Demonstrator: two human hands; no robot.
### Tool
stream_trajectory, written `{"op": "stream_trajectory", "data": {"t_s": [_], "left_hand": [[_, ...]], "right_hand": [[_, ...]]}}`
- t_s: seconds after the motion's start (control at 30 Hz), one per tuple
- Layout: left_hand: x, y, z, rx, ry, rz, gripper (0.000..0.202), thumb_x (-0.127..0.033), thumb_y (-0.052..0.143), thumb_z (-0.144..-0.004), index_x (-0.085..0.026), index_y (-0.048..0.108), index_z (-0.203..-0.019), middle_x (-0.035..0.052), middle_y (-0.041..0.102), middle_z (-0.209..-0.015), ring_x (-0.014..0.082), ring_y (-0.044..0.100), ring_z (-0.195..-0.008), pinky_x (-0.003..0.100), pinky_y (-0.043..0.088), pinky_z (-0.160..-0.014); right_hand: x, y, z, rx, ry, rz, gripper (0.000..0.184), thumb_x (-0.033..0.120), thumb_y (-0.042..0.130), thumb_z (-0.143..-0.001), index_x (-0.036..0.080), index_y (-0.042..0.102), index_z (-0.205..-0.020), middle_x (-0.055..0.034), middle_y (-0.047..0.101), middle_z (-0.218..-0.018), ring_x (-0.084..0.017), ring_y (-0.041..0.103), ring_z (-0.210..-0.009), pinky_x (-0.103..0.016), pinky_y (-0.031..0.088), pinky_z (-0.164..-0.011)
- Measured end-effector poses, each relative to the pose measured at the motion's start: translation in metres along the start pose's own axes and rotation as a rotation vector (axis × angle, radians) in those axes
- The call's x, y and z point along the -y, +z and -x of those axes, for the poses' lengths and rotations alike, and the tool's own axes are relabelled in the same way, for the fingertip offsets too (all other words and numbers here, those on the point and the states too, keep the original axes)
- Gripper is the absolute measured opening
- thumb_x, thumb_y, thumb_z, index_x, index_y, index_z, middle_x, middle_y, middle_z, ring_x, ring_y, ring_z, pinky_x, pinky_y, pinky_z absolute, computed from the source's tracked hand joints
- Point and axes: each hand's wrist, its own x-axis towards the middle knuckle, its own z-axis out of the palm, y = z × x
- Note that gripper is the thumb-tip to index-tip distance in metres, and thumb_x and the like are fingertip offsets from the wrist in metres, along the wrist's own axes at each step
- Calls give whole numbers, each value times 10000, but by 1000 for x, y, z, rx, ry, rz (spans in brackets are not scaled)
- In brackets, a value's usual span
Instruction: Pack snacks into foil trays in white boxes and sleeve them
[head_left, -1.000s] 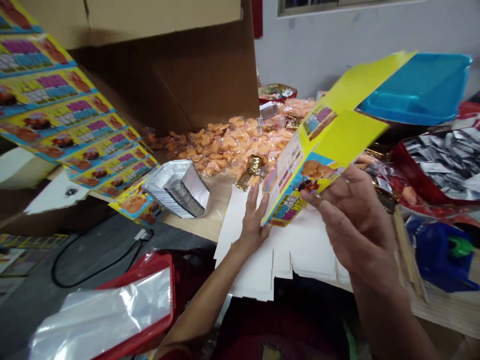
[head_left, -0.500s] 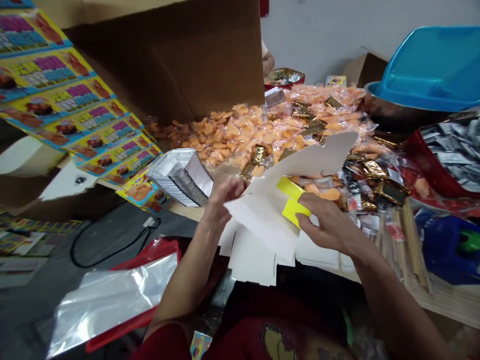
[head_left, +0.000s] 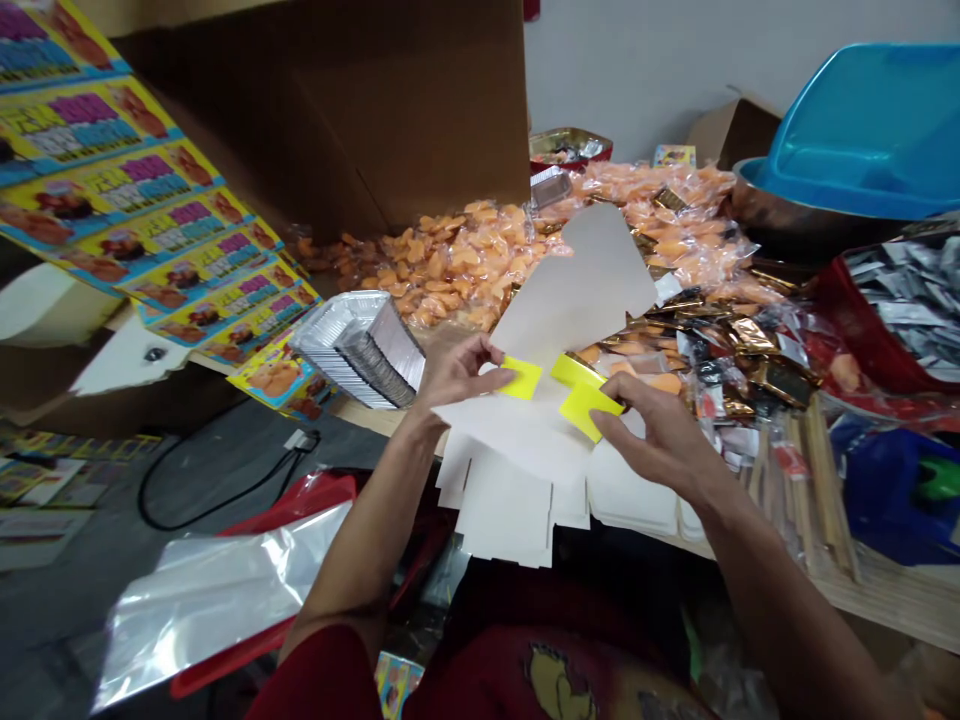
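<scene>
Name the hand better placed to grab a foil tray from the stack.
Left, probably. The left hand sits just beside the foil tray stack, while the right hand is across the carton blank, pinching its yellow flap.

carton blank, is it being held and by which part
Yes: the left hand pinches the carton blank by one yellow flap, the right hand by another.

Pale grey wall (head_left: 637,70) behind; dark grey floor (head_left: 67,600) left.
</scene>
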Motion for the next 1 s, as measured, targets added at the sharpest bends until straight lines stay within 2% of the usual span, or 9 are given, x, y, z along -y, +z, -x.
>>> {"op": "stream_trajectory", "data": {"t_s": [0.1, 0.2, 0.33, 0.47, 0.6, 0.67, 0.73, 0.83, 1.0], "left_hand": [[-8, -22, 3, 266, 119, -71, 443, -505, 880, -758, -206, 827, -1081, 141, 700, -1286, 287, 695, -1125, 332, 581, -830], [-17, -32, 9, 391, 177, -227, 693, -534, 936, -680, -211, 784, -1273, 163, 663, -1399, 355, 650, -1247, 401, 563, -966], [-10, -22, 8, 90, 238, -412, 711, -505, 949, -695, -214, 745, -1311, 116, 726, -1298, 318, 666, -1186, 402, 535, -1023], [12, -4, 10, -207, 342, -405, 979, -484, 978, -666, -249, 547, -1513, 97, 707, -1281, 280, 666, -1181, 377, 541, -1008], [28, 12, 26, -335, 339, -175, 1216, -406, 971, -699, -275, 233, -1656, 74, 701, -1215, 223, 677, -1140, 369, 515, -1068], [36, 19, 34, -346, 221, -69, 912, -460, 899, -784, -261, 427, -1539, 51, 695, -1160, 183, 680, -1042, 308, 543, -976], [46, 23, 36, -366, 32, 23, 551, -553, 839, -816, -211, 630, -1193, 13, 672, -979, 139, 651, -846, 241, 545, -774], [61, 22, 31, -430, -232, 162, 534, -563, 895, -698, -199, 557, -891, -27, 609, -780, 116, 591, -657, 227, 496, -603], [77, 14, 22, -391, -173, 109, 401, -411, 879, -660, -194, 585, -827, 1, 617, -653, 168, 600, -563, 303, 510, -550]], "right_hand": [[-2, 13, 1, -98, 77, -80, 39, 248, 577, -928, 239, 568, -966, -9, 660, -884, -176, 614, -797, -316, 485, -732], [6, 33, 4, -43, 50, -80, 260, 221, 571, -907, 227, 574, -1166, -61, 707, -1047, -213, 661, -907, -371, 536, -822], [23, 52, 7, 141, 58, -101, 485, 203, 579, -894, 208, 542, -1377, -131, 702, -1248, -275, 684, -1064, -461, 551, -943], [30, 57, 2, 127, 66, -272, 280, 292, 552, -978, 208, 630, -1233, -108, 731, -1167, -257, 697, -1018, -410, 570, -900], [30, 73, 1, 112, 104, -283, 195, 280, 502, -1011, 227, 670, -1093, -74, 745, -1054, -244, 697, -959, -401, 563, -882], [28, 90, 6, 161, 61, -188, 197, 212, 516, -966, 218, 670, -1090, -88, 742, -1039, -267, 691, -990, -442, 549, -917], [23, 106, 14, 202, 1, -78, 233, 159, 531, -910, 194, 668, -1096, -119, 733, -1041, -299, 682, -1013, -503, 539, -939], [9, 107, 23, 209, -56, -75, 335, 127, 539, -897, 202, 667, -1197, -145, 717, -1185, -313, 668, -1137, -542, 545, -1000], [-28, 47, 22, -307, 77, -6, 475, 255, 635, -939, 260, 584, -1411, -156, 628, -1386, -369, 528, -1383, -661, 427, -1163]]}}
